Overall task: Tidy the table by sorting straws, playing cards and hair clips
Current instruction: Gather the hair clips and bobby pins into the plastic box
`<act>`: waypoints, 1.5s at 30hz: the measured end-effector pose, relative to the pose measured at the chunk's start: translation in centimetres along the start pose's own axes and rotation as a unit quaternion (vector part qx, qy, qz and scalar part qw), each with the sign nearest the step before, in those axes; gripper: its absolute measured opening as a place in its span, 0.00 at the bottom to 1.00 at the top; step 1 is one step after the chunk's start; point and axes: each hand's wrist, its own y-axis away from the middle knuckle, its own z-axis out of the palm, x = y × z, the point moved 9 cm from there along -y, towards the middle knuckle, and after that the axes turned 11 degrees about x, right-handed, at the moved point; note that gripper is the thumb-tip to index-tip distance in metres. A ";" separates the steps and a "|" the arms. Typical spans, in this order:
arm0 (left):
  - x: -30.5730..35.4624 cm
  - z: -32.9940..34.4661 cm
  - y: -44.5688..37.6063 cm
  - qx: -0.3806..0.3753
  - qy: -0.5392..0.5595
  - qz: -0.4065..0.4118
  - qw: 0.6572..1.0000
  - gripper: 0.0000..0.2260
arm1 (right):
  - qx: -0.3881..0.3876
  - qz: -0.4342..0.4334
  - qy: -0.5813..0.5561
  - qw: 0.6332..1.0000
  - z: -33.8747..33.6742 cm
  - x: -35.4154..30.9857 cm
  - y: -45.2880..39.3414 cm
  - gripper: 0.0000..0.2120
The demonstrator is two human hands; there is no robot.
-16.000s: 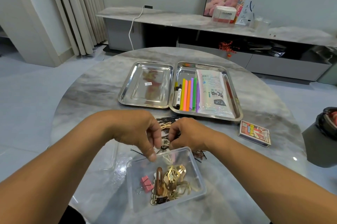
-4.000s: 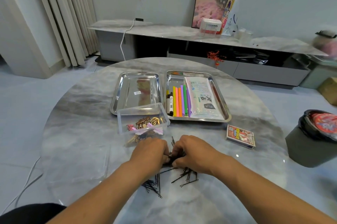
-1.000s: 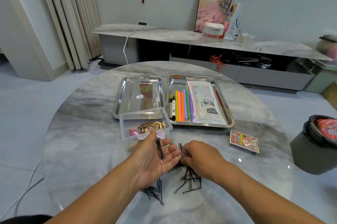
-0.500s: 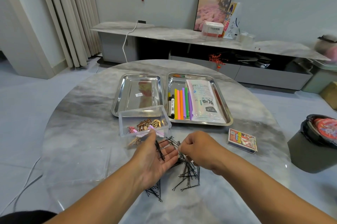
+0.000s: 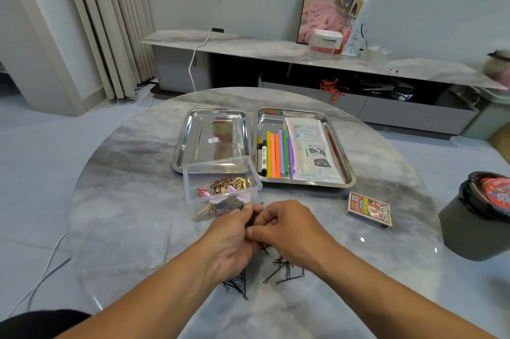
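Black bobby pins lie scattered on the round marble table just below my hands. My left hand curls around a bunch of these pins. My right hand meets it, fingers pinching pins at the left fingertips. A clear plastic box with gold, brown and pink hair clips stands just beyond the hands. Coloured straws and a straw packet lie in the right steel tray. A playing card box lies to the right.
An empty steel tray sits behind the clear box. Two markers lie beside the straws. A clear lid rests on the table's left. A dark bin stands off the table's right edge.
My left hand, open-palmed half a second ago with pins on it, has curled closed around them. My right hand has moved in against the left fingertips.
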 end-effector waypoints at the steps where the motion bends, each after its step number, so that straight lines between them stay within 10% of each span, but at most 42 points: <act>1: 0.1 0.1 0.1 -0.007 0.016 -0.008 1.000 0.13 | 0.007 -0.014 0.000 1.000 -0.4 -0.3 -0.2 0.08; 15: 0.2 1.1 0.7 -0.046 0.097 -0.107 0.988 0.15 | -0.115 -0.210 0.054 0.970 -0.8 -2.8 0.3 0.29; 23: -0.1 1.5 1.4 -0.077 0.087 -0.112 0.987 0.12 | -0.049 -0.227 0.037 0.972 -0.8 -2.8 0.1 0.28; 29: -0.4 1.7 2.2 -0.101 -0.070 -0.068 0.990 0.11 | -0.092 -0.188 -0.002 0.978 0.3 -1.3 -0.1 0.52; 45: 1.8 0.7 1.4 -0.022 -0.027 0.004 0.999 0.09 | -0.056 -0.045 -0.061 0.996 -1.8 0.6 -2.5 0.35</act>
